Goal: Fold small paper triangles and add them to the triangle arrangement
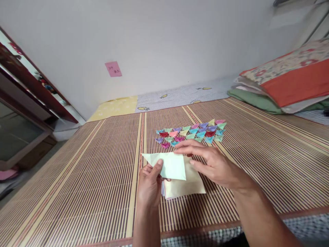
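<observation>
A pale green sheet of folded paper [173, 166] is pinched between the thumb and fingers of my left hand [152, 180]; its left end comes to a point. My right hand [212, 161] is at the paper's upper right edge, fingers stretched out and apart, with a fingertip at or very near that edge. Whether it touches I cannot tell. Below the folded paper lies a stack of square paper sheets [190, 185], pale yellow on top, partly covered by the green piece. Beyond my hands, several small folded paper boats [191, 132] in many colours stand in rows.
A striped bamboo mat [108, 178] covers the bed. Folded bedding with an orange and floral cover [290, 79] is piled at the right. A pink note [113, 69] is stuck to the wall behind. Yellow and checked cloth [118, 106] shows along the mat's far edge.
</observation>
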A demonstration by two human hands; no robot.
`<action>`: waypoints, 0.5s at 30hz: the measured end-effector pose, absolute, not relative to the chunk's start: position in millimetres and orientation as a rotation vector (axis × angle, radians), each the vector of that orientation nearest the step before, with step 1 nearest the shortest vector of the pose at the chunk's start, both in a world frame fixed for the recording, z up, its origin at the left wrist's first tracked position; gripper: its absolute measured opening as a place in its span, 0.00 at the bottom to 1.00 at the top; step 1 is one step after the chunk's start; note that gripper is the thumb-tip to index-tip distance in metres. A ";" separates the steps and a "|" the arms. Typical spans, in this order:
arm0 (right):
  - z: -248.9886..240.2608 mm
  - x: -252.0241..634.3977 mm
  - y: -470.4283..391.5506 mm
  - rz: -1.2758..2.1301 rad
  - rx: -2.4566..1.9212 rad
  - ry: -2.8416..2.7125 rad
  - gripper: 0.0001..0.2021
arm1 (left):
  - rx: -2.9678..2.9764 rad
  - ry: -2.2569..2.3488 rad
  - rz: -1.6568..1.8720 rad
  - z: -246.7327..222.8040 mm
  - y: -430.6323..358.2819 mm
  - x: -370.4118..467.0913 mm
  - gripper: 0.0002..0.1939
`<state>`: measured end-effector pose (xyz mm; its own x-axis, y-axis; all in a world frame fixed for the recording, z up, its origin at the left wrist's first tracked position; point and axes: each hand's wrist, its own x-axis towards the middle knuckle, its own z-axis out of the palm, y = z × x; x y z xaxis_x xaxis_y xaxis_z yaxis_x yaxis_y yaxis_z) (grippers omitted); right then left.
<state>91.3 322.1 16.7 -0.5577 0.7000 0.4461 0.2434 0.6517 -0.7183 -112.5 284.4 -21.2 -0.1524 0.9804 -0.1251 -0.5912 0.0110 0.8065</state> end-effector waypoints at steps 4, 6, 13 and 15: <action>20.6 83.7 316.4 0.911 -0.665 -2.162 0.28 | 0.607 0.821 1.401 -20.1 283.2 -111.1 0.17; 20.2 78.4 315.0 0.955 -0.639 -2.133 0.20 | 0.632 0.818 1.382 -19.5 282.5 -110.1 0.17; 14.7 63.9 316.7 0.851 -0.764 -1.971 0.09 | 0.770 0.982 1.464 -20.0 281.4 -110.7 0.16; 12.9 60.0 316.7 0.802 -0.828 -1.918 0.09 | 0.827 0.992 1.448 -20.3 281.2 -110.0 0.17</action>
